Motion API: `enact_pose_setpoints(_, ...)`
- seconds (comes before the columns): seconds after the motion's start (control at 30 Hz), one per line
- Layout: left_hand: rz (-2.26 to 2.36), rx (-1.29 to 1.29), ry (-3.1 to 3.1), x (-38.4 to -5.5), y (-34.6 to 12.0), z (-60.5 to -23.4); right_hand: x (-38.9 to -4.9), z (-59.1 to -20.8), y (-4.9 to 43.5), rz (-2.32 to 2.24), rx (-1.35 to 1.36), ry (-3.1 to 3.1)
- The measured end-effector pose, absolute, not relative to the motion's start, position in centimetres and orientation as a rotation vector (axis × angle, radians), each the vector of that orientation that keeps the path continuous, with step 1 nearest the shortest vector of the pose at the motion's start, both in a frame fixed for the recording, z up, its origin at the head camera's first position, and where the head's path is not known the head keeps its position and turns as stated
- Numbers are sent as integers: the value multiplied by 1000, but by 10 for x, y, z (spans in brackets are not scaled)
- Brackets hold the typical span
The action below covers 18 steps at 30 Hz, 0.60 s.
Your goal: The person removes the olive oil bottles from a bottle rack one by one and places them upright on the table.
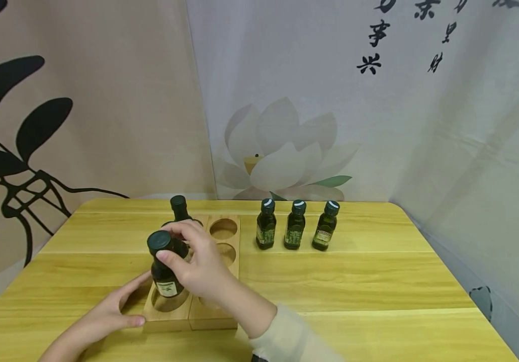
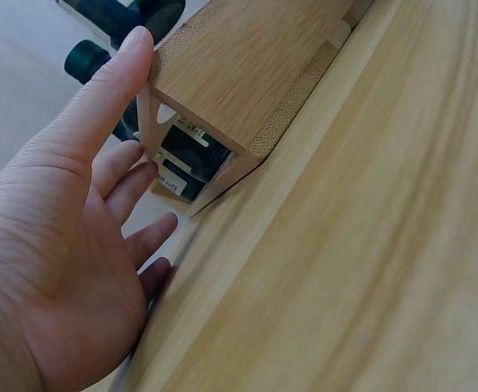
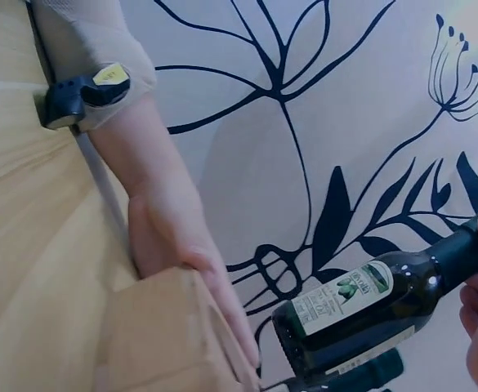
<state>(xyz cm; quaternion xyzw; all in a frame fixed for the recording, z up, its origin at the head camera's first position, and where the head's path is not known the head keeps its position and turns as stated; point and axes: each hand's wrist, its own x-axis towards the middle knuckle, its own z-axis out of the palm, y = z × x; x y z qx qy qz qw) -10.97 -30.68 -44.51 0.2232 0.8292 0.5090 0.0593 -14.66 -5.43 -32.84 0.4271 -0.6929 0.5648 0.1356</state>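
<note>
My right hand grips a small dark green olive oil bottle near its cap. In the head view the bottle appears over the front left hole of a wooden bottle rack; in the right wrist view its label shows olives and its base is tilted toward the rack. My left hand touches the rack's left front corner, thumb at the front, fingers along the side. Another bottle stands in the rack's left row at the back. Between them, a further dark bottle is partly hidden by my right hand.
Three similar bottles stand in a row right of the rack: a left one, a middle one and a right one. Round holes show in the rack's right row. A printed cloth hangs behind the wooden table.
</note>
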Motion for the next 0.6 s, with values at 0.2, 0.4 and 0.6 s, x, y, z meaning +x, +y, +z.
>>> enact_pose_setpoints(0.2,1519,704,2533,-110,-306,-443,-152,-319,-44,1597,1219,-1967)
enact_pose_setpoints(0.4,1512,693,2564,-110,-305,-444,-158,-314,-29,1575,1173,-1971)
enact_pose_setpoints(0.6,1542,688,2559,-110,-304,-446,-164,-310,-13,1652,1142,-1992)
